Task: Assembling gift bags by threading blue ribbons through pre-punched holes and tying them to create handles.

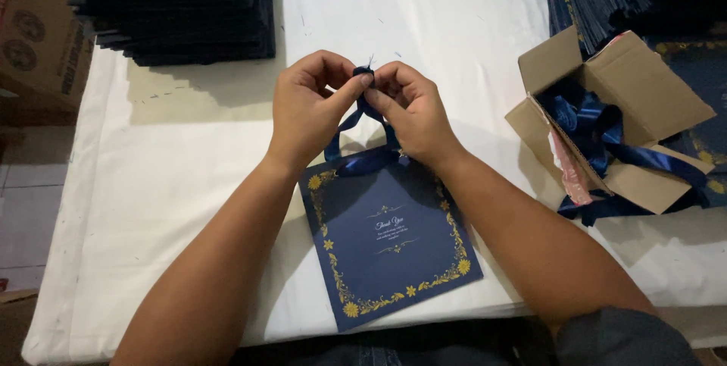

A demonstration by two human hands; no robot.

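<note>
1. My left hand (307, 112) and right hand (413, 112) both pinch the blue ribbon (363, 120) above the navy paper bag (390, 241), which lies flat on the white table (174, 184).
2. I see an open cardboard box (644, 86) of ribbons near my right hand.
3. A dark stack of bags (174, 6) sits well apart at far left.

A bag (390, 248) is lying on the table (174, 184) before the person, a stack (174, 6) sitting behind-left, a box (621, 123) of ribbons (598, 127) sitting right.
</note>
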